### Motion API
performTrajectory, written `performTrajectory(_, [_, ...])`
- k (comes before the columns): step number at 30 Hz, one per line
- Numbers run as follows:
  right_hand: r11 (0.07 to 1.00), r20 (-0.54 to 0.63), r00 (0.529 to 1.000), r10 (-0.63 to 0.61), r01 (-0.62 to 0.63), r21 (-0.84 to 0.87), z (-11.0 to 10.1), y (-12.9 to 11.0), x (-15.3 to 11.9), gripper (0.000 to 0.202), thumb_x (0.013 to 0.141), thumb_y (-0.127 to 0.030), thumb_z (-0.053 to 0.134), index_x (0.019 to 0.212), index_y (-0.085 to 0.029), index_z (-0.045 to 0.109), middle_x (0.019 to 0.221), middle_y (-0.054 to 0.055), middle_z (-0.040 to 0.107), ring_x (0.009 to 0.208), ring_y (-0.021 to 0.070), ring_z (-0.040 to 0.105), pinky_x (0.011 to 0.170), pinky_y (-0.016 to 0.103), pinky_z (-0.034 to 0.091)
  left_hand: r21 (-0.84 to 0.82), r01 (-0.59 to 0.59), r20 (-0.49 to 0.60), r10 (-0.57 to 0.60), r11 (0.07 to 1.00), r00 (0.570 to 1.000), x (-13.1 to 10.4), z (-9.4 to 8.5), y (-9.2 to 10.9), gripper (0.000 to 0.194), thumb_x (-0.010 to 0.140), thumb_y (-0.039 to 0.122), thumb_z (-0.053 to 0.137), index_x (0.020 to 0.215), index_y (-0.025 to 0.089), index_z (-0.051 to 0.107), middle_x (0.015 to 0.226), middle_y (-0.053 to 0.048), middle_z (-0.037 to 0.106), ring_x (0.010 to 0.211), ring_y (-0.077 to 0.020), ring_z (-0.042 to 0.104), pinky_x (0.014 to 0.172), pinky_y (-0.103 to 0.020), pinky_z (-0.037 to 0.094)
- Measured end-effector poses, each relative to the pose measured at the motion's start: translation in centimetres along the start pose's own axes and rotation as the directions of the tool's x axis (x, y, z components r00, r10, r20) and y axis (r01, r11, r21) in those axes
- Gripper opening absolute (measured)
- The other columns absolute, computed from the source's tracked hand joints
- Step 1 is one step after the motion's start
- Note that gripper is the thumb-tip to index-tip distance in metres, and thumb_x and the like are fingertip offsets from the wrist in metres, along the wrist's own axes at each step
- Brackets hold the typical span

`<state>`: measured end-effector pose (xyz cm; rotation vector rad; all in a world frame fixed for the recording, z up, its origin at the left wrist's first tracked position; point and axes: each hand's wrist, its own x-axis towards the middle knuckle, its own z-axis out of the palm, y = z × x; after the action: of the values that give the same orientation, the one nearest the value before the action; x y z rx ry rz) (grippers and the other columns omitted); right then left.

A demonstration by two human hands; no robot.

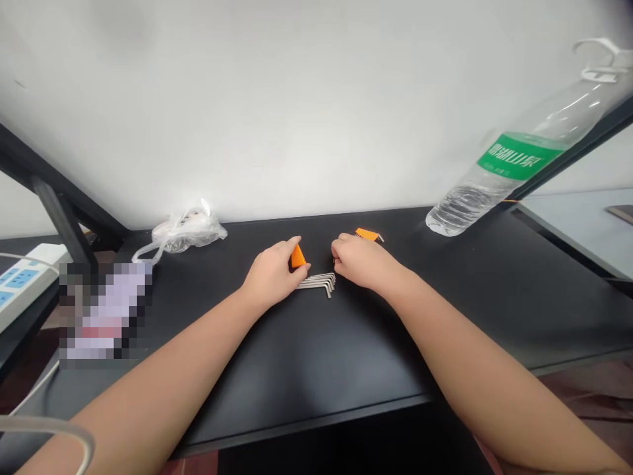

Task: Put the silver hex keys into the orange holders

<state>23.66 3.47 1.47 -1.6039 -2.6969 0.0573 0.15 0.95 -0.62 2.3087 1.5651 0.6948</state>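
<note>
An orange holder [298, 257] is pinched in the fingers of the left hand [273, 272] at the counter [306, 369], L-shaped keys [319, 284] just beside it. The right hand [364, 260] has its fingers curled narrow; I cannot tell what they hold. Beyond lies a second orange holder [368, 233]; farther right, a bottle [519, 157].

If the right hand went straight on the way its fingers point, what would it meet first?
Probably the orange holder gripped by the left hand, just across from the right hand. Depth is unclear in this single view, so it might touch the left fingertips first.
</note>
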Motion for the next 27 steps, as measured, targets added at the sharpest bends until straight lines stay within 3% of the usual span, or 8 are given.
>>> performTrajectory(5, [0.997,-0.014,1.000,-0.021,0.022,0.076,-0.1,0.5,-0.2,0.011,0.087,-0.008,0.057,0.086,-0.018,0.061,0.092,0.010,0.067,0.079,0.0209,0.061,0.067,0.031,0.041,-0.011,0.018,-0.007,-0.019,1.000,1.000,0.1,0.1,-0.1,0.059,0.092,0.040,0.069,0.146,0.020,0.057,0.091,-0.003,0.070,0.087,-0.0211,0.067,0.077,-0.033,0.052])
performTrajectory(9, [0.955,-0.118,0.993,-0.023,0.057,0.292,-0.2,1.3,-0.4,0.020,0.089,-0.007,0.055,0.100,-0.019,0.066,0.092,0.006,0.070,0.080,0.0193,0.064,0.072,0.032,0.047,0.014,-0.002,-0.023,0.002,1.000,1.000,-0.1,0.0,0.0,0.060,0.093,0.039,0.068,0.148,0.019,0.055,0.095,-0.004,0.071,0.087,-0.0210,0.067,0.077,-0.033,0.052])
performTrajectory(12, [0.832,-0.216,0.976,0.037,0.089,0.548,0.1,1.7,-0.4,0.023,0.091,-0.012,0.055,0.104,-0.022,0.070,0.099,0.003,0.073,0.083,0.0178,0.069,0.080,0.033,0.053,0.054,-0.026,-0.044,0.028,0.998,0.999,-0.2,0.0,0.2,0.061,0.094,0.039,0.066,0.150,0.018,0.052,0.101,-0.005,0.071,0.088,-0.0212,0.067,0.079,-0.034,0.053])
performTrajectory(16, [0.580,-0.138,0.988,0.070,0.072,0.811,0.8,2.1,-0.3,0.018,0.092,-0.021,0.057,0.100,-0.023,0.073,0.101,0.003,0.075,0.084,0.0176,0.074,0.080,0.033,0.058,0.073,-0.030,-0.041,0.033,0.997,0.999,-0.3,0.0,0.4,0.061,0.095,0.039,0.065,0.150,0.018,0.052,0.105,-0.006,0.071,0.089,-0.0215,0.067,0.081,-0.034,0.053])
performTrajectory(18, [0.616,-0.127,0.992,0.005,0.097,0.782,0.9,2.3,-0.2,0.017,0.090,-0.021,0.060,0.096,-0.024,0.075,0.102,0.002,0.075,0.086,0.0174,0.073,0.082,0.033,0.058,0.070,-0.023,-0.040,0.025,0.997,0.999,-0.2,0.0,0.4,0.061,0.095,0.039,0.065,0.150,0.018,0.052,0.105,-0.006,0.071,0.090,-0.0217,0.068,0.081,-0.034,0.053])
performTrajectory(22, [0.796,-0.136,0.982,-0.128,0.183,0.577,0.7,3.1,-0.2,0.024,0.093,-0.021,0.057,0.099,-0.026,0.080,0.108,0.003,0.074,0.096,0.0187,0.070,0.090,0.036,0.055,0.055,-0.026,-0.027,0.027,0.998,0.999,-0.2,-0.1,0.4,0.061,0.094,0.040,0.066,0.150,0.018,0.052,0.104,-0.006,0.071,0.092,-0.0224,0.068,0.082,-0.034,0.053])
performTrajectory(27, [0.883,-0.057,0.980,-0.193,0.199,0.424,0.1,3.4,-0.7,0.032,0.098,-0.020,0.049,0.106,-0.027,0.080,0.121,0.004,0.072,0.103,0.0212,0.069,0.092,0.039,0.054,0.052,-0.031,-0.018,0.032,0.998,0.999,-0.2,-0.2,0.3,0.059,0.095,0.040,0.065,0.148,0.019,0.053,0.101,-0.006,0.071,0.091,-0.0222,0.067,0.081,-0.035,0.053])
